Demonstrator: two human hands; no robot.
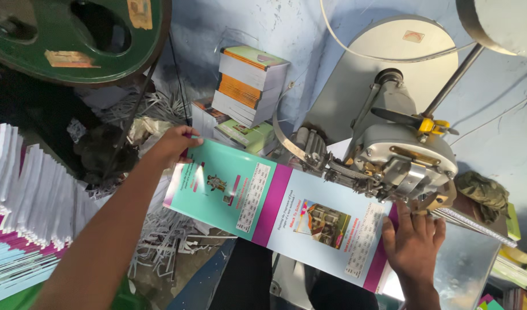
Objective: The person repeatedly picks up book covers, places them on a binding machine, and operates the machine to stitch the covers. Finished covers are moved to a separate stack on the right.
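Head view of a printed cover sheet [275, 209], teal and pale blue with magenta bands, lying open under the head of a grey wire-stitching machine [401, 155]. The left hand [174, 143] grips the sheet's far teal end, fingers curled around its edge and thumb on top. The right hand [413, 241] lies flat, fingers spread and pointing towards the stitching head, pressing the sheet's near end against the metal bench [464, 270]. Behind the left hand, a stack of bound books [249, 86] stands against the blue wall. Fanned piles of printed sheets [22, 206] fill the left side, with paper trimmings [166, 241] heaped beneath the cover. A green flywheel [74, 34] occupies the upper left corner.
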